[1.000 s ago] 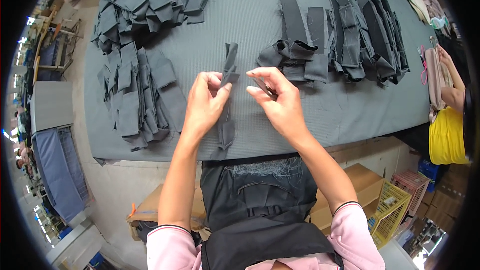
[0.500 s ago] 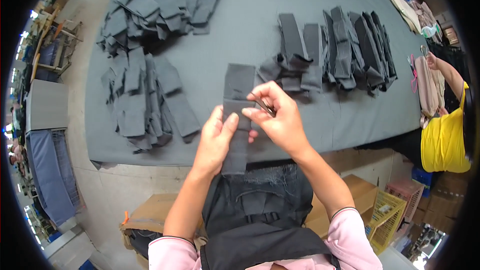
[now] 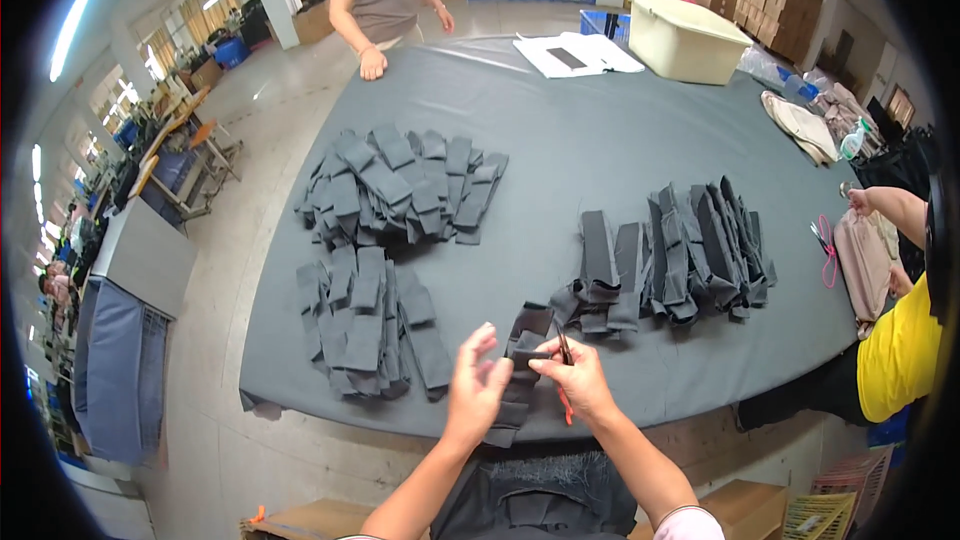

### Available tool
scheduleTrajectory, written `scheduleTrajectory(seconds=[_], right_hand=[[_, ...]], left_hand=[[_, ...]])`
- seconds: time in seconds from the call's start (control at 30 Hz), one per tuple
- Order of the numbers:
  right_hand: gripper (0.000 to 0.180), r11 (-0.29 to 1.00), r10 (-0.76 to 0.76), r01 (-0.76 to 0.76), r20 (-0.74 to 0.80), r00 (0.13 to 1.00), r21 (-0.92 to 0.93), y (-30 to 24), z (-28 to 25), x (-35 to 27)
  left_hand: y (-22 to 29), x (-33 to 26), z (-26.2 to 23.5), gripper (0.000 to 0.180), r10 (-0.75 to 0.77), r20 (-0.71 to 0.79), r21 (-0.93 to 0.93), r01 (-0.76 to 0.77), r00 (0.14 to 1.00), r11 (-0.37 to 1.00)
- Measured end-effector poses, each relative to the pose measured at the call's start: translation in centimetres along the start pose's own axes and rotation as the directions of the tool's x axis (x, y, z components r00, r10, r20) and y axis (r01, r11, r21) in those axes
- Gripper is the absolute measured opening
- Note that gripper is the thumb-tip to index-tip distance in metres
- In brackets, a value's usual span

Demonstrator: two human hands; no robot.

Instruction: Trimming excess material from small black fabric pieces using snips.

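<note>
I watch the left hand first: its fingers are raised and spread, thumb apart, palm turned toward the strip. The strip lies just right of that thumb; whether they touch I cannot tell. Its long axis runs away from the body, the far end leaning a little right, so it passes between the two hands. On its other side, the right hand is the nearer one: its thumb and forefinger close together at the strip's right edge, seemingly pinching it, while the same hand grips the dark snips, tip pointing away, an orange part hanging below the fingers.

Now materials, from the left. Left of and beyond the left fingers, a stack of matte grey fabric pieces lies in long, flat, overlapping bands. Farther beyond it, a heap of similar pieces fans out more loosely, with squarish ends. Between the hands, the strip looks like the same dull woven cloth, narrow and layered with folds. Beyond and right of the right fingers, a darker bundle stands in creased, ridged rows. Smooth grey sheeting spreads beneath everything.
</note>
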State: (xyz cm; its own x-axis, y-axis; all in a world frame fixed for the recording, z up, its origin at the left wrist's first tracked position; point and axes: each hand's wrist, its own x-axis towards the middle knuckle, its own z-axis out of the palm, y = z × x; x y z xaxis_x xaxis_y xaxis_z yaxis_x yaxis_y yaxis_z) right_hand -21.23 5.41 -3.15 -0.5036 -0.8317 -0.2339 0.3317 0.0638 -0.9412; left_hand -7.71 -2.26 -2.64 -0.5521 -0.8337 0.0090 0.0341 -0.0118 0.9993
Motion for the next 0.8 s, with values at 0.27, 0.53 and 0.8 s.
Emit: scheduleTrajectory(seconds=[0.27, 0.53, 0.8], right_hand=[[0.016, 0.995, 0.050, -0.049, -0.015, 0.999, 0.091, 1.5, -0.8, -0.6], [0.017, 0.985, 0.051, -0.046, -0.030, 0.998, 0.165, 1.6, -2.1, -1.8], [0.017, 0.991, 0.055, -0.046, -0.068, 0.996, 0.127, 1.5, -2.8, -2.9]], left_hand=[[20.2, -3.2, 0.5, 0.009, 0.808, -0.200, -0.622, -0.709, 0.554, 0.333], [23.2, -7.5, 4.2, 0.025, 0.694, 0.173, -0.715, -0.395, 0.698, 0.576], [21.6, -4.9, 7.5, 0.034, 0.707, 0.229, -0.850, -0.217, 0.669, 0.480]])
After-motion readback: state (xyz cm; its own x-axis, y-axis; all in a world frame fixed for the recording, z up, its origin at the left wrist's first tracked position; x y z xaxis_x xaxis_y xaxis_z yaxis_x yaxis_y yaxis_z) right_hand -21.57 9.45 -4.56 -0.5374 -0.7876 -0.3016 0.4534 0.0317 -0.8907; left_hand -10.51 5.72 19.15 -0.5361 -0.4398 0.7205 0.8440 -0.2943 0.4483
